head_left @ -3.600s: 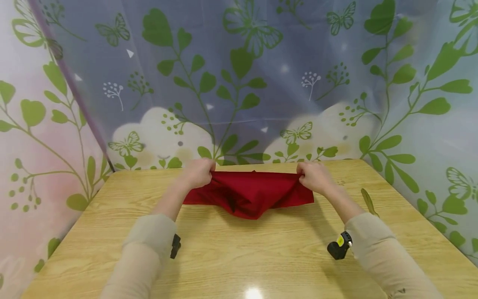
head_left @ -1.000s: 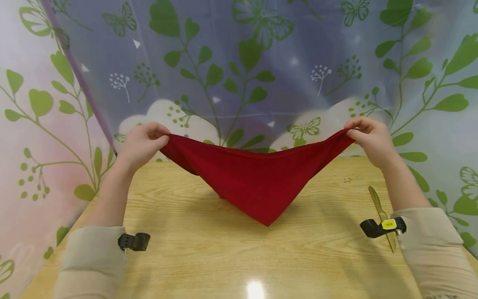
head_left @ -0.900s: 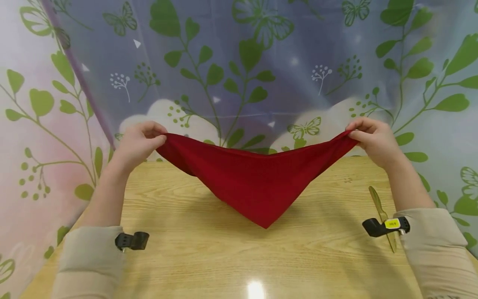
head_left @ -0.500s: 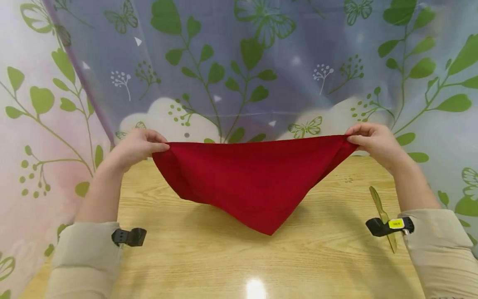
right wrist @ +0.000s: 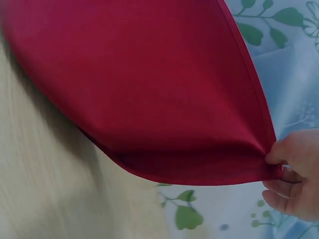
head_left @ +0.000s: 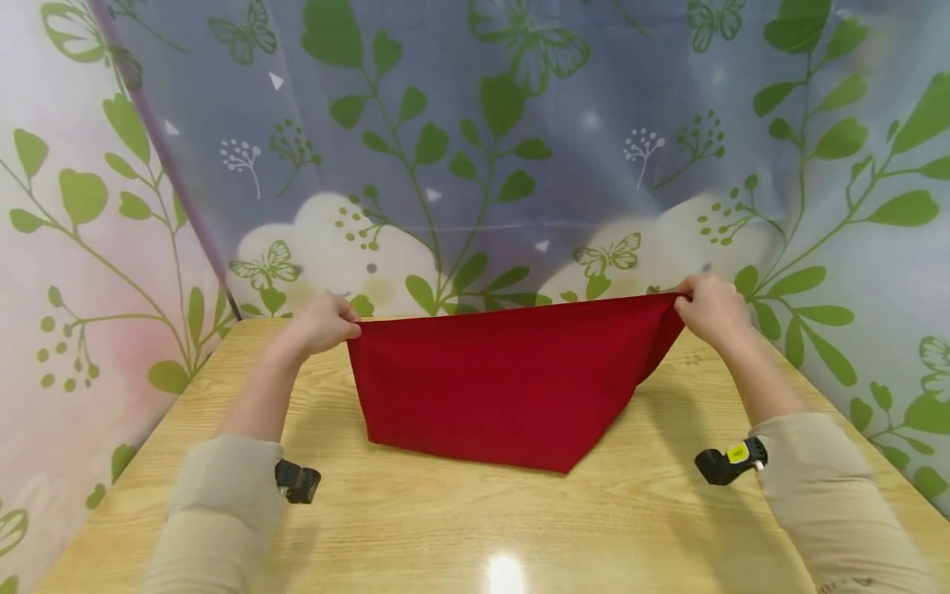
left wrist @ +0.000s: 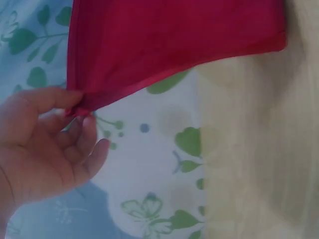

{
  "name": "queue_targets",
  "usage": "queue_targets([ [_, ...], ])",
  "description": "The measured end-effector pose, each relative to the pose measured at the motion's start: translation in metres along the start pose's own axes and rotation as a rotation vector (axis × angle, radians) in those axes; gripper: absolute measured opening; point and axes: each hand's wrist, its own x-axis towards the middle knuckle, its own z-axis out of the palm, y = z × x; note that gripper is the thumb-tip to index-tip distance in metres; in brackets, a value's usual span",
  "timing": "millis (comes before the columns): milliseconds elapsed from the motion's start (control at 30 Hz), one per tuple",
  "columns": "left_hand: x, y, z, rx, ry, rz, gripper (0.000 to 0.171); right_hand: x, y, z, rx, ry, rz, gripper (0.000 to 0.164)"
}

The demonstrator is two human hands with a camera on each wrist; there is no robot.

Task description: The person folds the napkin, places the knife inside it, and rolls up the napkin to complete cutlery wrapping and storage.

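A red cloth napkin (head_left: 490, 384) with hemmed edges hangs between the two hands, its top edge stretched nearly straight and rising to the right. My left hand (head_left: 324, 324) pinches the upper left corner; the left wrist view shows thumb and fingertip on the napkin's corner (left wrist: 149, 40), with the other fingers loosely bent. At the upper right corner my right hand (head_left: 712, 309) pinches the fabric, and folds fan out from that grip in the right wrist view, where the napkin (right wrist: 149, 89) fills most of the picture. The lower edge hangs at or just above the tabletop; contact is unclear.
The wooden table (head_left: 416, 528) has a bright light reflection near its front. Behind it hangs a printed curtain (head_left: 416, 99) with leaves and butterflies, continuing along both sides. Each wrist carries a black camera. A gold knife seen earlier at the right is hidden behind the right arm.
The napkin was bunched low, then lifted and spread wide with a sagging point. Both hands have since lowered and moved inward, and its left side now hangs flat.
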Motion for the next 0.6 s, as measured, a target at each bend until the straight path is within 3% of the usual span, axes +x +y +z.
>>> queue_targets([
  [100, 0.004, -0.007, 0.006, -0.02, 0.082, -0.042, 0.019, 0.0, 0.004, 0.01, 0.168, -0.015, 0.1, 0.025],
  [233, 0.009, -0.013, 0.014, -0.095, 0.211, -0.099, 0.03, 0.001, 0.007, 0.022, 0.502, 0.006, 0.226, 0.03],
  [300, 0.012, -0.016, 0.019, -0.139, 0.279, -0.115, 0.032, 0.002, 0.006, 0.026, 0.595, 0.028, 0.26, 0.035],
  [400, 0.016, -0.017, 0.024, -0.191, 0.368, -0.124, 0.034, 0.002, 0.005, 0.031, 0.578, 0.076, 0.257, 0.036],
  [500, 0.021, -0.017, 0.027, -0.204, 0.429, -0.123, 0.033, 0.004, 0.003, 0.034, 0.457, 0.116, 0.217, 0.034],
  [600, 0.027, -0.016, 0.029, -0.202, 0.447, -0.139, 0.032, 0.007, 0.002, 0.038, 0.337, 0.13, 0.163, 0.032],
])
